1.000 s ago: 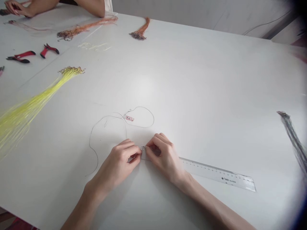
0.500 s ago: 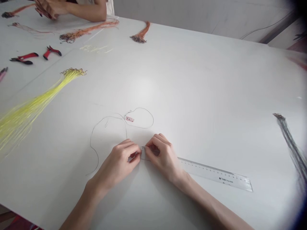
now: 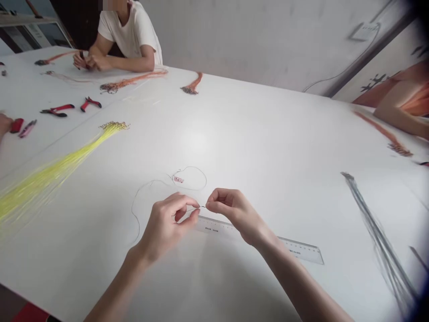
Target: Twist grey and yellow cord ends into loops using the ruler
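My left hand (image 3: pixel 172 217) is closed, with the tips of thumb and forefinger at a thin fishing line. My right hand (image 3: pixel 231 205) pinches the line's short dark end, which looks like a small hook (image 3: pixel 203 206), in the narrow gap between both hands. The fine grey line (image 3: pixel 133 203) curves loosely over the table to the left. Behind the hands lies a loop of line (image 3: pixel 206 179) with a small red-and-white tag (image 3: pixel 178 180). A clear ruler (image 3: pixel 216 225) lies flat below the fingertips, partly covered by my right hand and forearm.
A yellow bundle of lines (image 3: pixel 67 163) lies left, a grey bundle (image 3: pixel 372 223) right. Red-handled pliers (image 3: pixel 58 110) and smaller pliers (image 3: pixel 90 103) lie back left, near orange bundles (image 3: pixel 125 82). A person in white (image 3: pixel 134 40) sits across; another person's arm (image 3: pixel 398 100) rests right.
The view has tilted up, showing more of the people and wall. My hands have lifted off the ruler's left end, uncovering its markings, with the small dark piece still between them.
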The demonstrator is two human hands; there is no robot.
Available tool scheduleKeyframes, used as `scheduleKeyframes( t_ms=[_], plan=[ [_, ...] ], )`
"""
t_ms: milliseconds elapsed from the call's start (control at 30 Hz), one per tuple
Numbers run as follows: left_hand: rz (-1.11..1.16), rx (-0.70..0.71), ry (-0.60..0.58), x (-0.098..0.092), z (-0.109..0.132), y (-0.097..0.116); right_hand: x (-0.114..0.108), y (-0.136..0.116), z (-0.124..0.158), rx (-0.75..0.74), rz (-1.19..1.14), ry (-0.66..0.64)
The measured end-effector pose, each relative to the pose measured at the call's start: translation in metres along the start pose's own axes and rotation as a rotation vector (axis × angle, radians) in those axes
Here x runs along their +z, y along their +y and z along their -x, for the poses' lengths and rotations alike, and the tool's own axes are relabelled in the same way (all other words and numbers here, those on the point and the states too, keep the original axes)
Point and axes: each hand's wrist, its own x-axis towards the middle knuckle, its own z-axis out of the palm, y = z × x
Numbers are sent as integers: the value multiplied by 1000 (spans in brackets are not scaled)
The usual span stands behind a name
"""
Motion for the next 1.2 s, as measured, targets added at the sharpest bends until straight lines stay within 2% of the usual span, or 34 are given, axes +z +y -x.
scheduleKeyframes(
  t_ms=[100, 267, 367, 467, 600, 867, 1200],
  plan=[
    [50, 65, 47, -11, -12, 22, -10, -26, 8, -40, -6, -44],
    [40, 237, 115, -32, -33, 59, -20, -61, 25, -207, -55, 28],
    [-19, 307, 100, -42, -43, 74, -25, -69, 36, -286, -117, 29],
    [-67, 375, 33, -47, -51, 84, -29, -68, 43, -288, -198, -15],
    [-83, 466, -30, -45, -59, 91, -33, -65, 49, -265, -326, -47],
    [-66, 486, -65, -42, -63, 91, -30, -62, 45, -158, -617, -216],
    [-59, 483, -69, -44, -60, 91, -26, -59, 42, -73, -712, -277]
  ],
)
